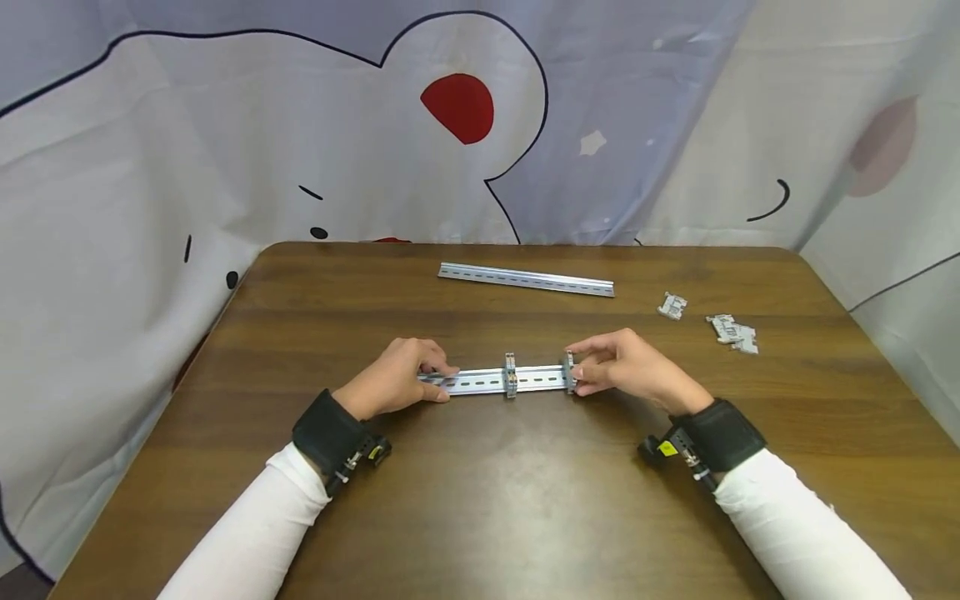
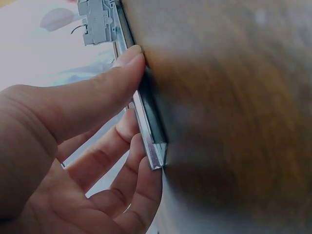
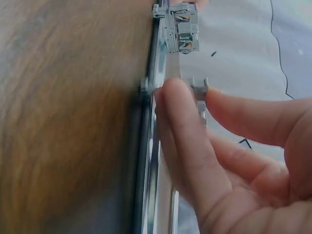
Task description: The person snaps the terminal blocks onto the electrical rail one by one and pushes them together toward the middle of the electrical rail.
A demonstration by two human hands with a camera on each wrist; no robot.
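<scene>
A slotted metal DIN rail [image 1: 480,382] lies crosswise on the table before me. My left hand [image 1: 399,375] pinches its left end, thumb on the near edge and fingers along the far side, as the left wrist view shows. Grey terminal blocks [image 1: 511,375] stand side by side, upright across the rail's middle; orange parts show on them [image 3: 184,30] in the right wrist view. Farther right, my right hand [image 1: 626,367] holds another grey terminal block [image 1: 568,372] at the rail between thumb and fingers. Those fingers hide much of it, so whether it is seated I cannot tell.
A second DIN rail [image 1: 525,280] lies near the table's back edge. To the right are loose terminal blocks, one alone [image 1: 672,306] and a small overlapping group [image 1: 726,328]. A printed curtain [image 1: 337,125] hangs behind the wooden table [image 1: 480,517].
</scene>
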